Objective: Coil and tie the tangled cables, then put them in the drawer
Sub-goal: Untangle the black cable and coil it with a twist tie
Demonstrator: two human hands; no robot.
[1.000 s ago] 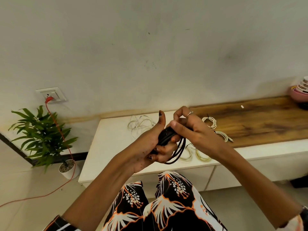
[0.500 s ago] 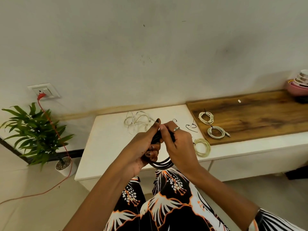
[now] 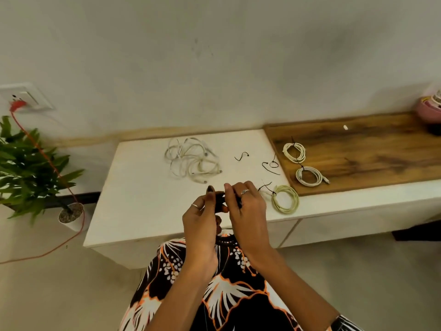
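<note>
My left hand point(image 3: 201, 223) and my right hand point(image 3: 248, 216) are together over the front edge of the white cabinet top point(image 3: 143, 187). Both grip a coiled black cable point(image 3: 220, 198), mostly hidden between the fingers. A tangle of white cables point(image 3: 191, 161) lies loose behind the hands. Three tied coils lie to the right: a yellow-green one point(image 3: 285, 199) on the white top, and two white ones point(image 3: 294, 152) point(image 3: 309, 176) on the wooden top point(image 3: 370, 149). Loose black ties point(image 3: 241, 156) point(image 3: 270, 165) lie between. The drawer front point(image 3: 353, 222) below is closed.
A potted plant point(image 3: 35, 168) stands on the floor at the left, with an orange cord point(image 3: 47, 161) running from a wall socket point(image 3: 26, 97). Stacked bowls point(image 3: 429, 108) sit at the far right of the wooden top.
My hands have dropped lower and closed tighter around the black coil, so less of it shows. The view has tipped down, bringing more of the cabinet top into sight.
</note>
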